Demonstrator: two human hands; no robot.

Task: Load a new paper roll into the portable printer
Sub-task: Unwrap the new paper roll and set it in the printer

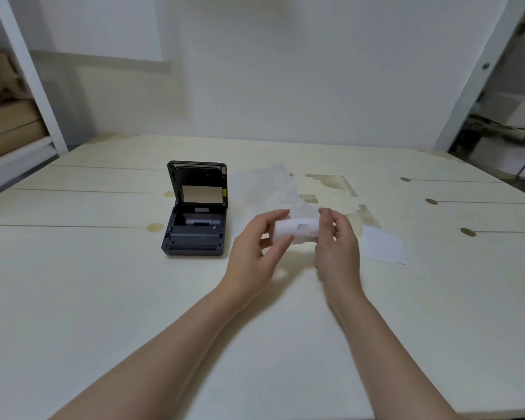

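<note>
A white paper roll (299, 230) is held sideways above the table, between both hands. My left hand (256, 248) grips its left end with thumb and fingers. My right hand (335, 242) holds the right end. The dark grey portable printer (196, 225) stands to the left of my hands with its lid raised upright. Its paper bay is exposed, and a dark roller shows inside.
Crumpled clear wrapping (264, 186) lies behind my hands, right of the printer. A small white sheet (384, 245) lies flat to the right. The pale wooden table (103, 298) has stains and dark knots. Shelving stands at both far sides.
</note>
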